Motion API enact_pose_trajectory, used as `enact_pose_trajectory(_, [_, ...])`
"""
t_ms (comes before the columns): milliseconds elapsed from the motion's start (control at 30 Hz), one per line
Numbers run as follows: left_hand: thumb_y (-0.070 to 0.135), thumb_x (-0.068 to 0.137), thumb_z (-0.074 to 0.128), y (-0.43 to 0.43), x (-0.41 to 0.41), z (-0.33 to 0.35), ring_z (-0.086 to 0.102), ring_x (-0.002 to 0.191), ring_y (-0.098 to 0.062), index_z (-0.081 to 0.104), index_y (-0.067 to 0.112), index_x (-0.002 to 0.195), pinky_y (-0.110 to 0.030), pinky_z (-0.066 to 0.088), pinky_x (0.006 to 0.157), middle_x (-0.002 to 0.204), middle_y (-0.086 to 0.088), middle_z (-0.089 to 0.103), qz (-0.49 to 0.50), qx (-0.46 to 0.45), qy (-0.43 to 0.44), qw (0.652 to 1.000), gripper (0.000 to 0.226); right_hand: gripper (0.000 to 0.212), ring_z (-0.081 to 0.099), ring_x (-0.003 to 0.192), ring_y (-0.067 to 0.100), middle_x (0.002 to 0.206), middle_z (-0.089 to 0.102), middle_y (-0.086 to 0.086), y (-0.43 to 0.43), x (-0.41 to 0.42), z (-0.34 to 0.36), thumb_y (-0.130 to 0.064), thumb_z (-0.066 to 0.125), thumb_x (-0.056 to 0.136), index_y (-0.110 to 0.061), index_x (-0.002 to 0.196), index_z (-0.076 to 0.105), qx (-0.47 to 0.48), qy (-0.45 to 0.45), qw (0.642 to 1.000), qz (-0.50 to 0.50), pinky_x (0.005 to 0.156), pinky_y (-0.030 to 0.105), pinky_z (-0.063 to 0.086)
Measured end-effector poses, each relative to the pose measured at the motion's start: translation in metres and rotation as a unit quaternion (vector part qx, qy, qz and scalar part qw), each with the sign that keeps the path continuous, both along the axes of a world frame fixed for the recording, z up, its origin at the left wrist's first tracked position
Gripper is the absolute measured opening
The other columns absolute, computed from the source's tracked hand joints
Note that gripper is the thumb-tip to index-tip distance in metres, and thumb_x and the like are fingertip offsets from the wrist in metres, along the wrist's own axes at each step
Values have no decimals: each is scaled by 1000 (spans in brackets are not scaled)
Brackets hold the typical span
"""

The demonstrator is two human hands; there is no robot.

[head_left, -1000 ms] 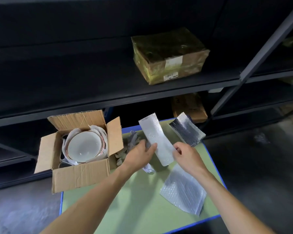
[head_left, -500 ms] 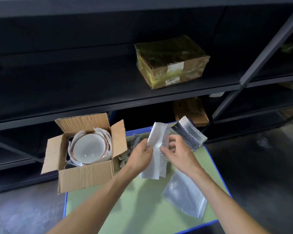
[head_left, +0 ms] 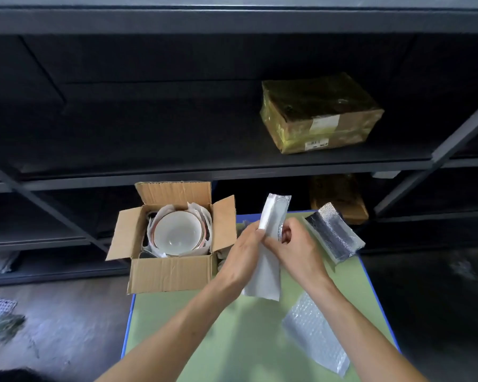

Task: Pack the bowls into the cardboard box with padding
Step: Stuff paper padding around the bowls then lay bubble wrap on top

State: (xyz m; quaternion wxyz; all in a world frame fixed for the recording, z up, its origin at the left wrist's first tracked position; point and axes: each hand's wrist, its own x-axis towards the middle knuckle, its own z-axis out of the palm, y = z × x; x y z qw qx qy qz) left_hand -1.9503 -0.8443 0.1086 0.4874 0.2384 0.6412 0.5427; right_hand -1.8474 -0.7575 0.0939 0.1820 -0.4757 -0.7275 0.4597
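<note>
You are stationed in a warehouse or stockroom packing area. Dark steel shelving [head_left: 122,150] with diagonal braces spans the view beyond your left hand [head_left: 243,255]. Above and beyond your right hand [head_left: 298,252], a tape-wrapped parcel [head_left: 319,114] carries a barcode label; a second carton [head_left: 340,199] sits one shelf lower. Bare concrete floor [head_left: 66,321] lies left of your left hand.

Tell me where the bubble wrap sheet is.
In the head view, the bubble wrap sheet lies on the green table, right side, nearer than the silver pouch.

padding strip [head_left: 264,277], middle hidden behind left hand [head_left: 243,252] and right hand [head_left: 298,250]; parcel label [head_left: 316,144] too small to read
</note>
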Motion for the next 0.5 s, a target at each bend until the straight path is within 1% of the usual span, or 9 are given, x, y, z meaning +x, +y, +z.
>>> enact_pose_trajectory(67, [32,102,41,-6,-5,3,66,94,-9,64,24,108,-28,52,84,108,1,66,11,11,3,1000,25,39,48,55,1,63,52,-14,-2,-8,6,-53,73,76,-22,78,50,14,-27,1000,7,48,18,32])
enact_pose_trajectory(100, [29,102,42,-9,-8,4,65,95,-4,63,25,110,-24,50,83,110,3,66,15,12,2,1000,23,38,49,57,4,65,54,-12,-3,-12,8,-54,72,76,-22,78,52,18,-33,999,17,49,19,32])
enact_pose_trajectory(133, [26,102,44,-13,-12,6,65,97,-3,62,26,111,-22,49,83,111,4,67,19,12,3,1000,20,36,52,61,8,66,56,-9,-6,-17,11,-53,70,76,-21,79,55,19,-34,999,30,51,24,35])
enact_pose_trajectory(233, [22,100,53,-26,-25,9,66,104,-9,59,24,118,-26,52,89,114,1,68,31,26,-2,999,19,33,61,69,10,73,65,-7,-14,-29,22,-55,64,74,-24,84,63,9,-17,998,65,58,31,49])
enact_pose_trajectory(300, [23,100,57,-33,-36,12,69,98,-12,58,22,117,-27,55,83,109,-1,70,42,35,-14,998,18,27,65,76,10,80,69,-6,-21,-38,30,-50,64,82,-25,90,65,-4,-3,996,91,67,35,54])
enact_pose_trajectory(367, [26,99,59,-39,-47,14,70,93,-11,58,23,115,-28,57,78,105,-1,71,49,39,-10,998,17,16,66,79,13,83,70,-3,-30,-46,37,-40,62,92,-25,93,65,-22,16,993,116,71,37,55])
enact_pose_trajectory(433, [28,98,62,-43,-58,15,70,90,-10,56,20,116,-25,56,72,104,-2,70,52,40,7,998,21,17,61,68,13,73,66,-2,-38,-53,43,-34,59,97,-22,85,62,-33,42,991,122,62,33,51])
enact_pose_trajectory(467, [29,97,63,-45,-64,15,71,89,-10,55,17,115,-24,56,70,104,-4,70,54,41,15,998,23,21,57,62,10,68,62,-6,-43,-56,46,-32,58,98,-23,79,60,-38,57,990,125,57,25,48])
enact_pose_trajectory(500, [31,97,63,-47,-70,14,71,89,-12,55,15,114,-26,57,71,104,-6,70,57,39,24,997,25,23,57,61,7,67,62,-10,-47,-59,47,-29,58,99,-26,76,60,-45,74,987,134,56,20,47])
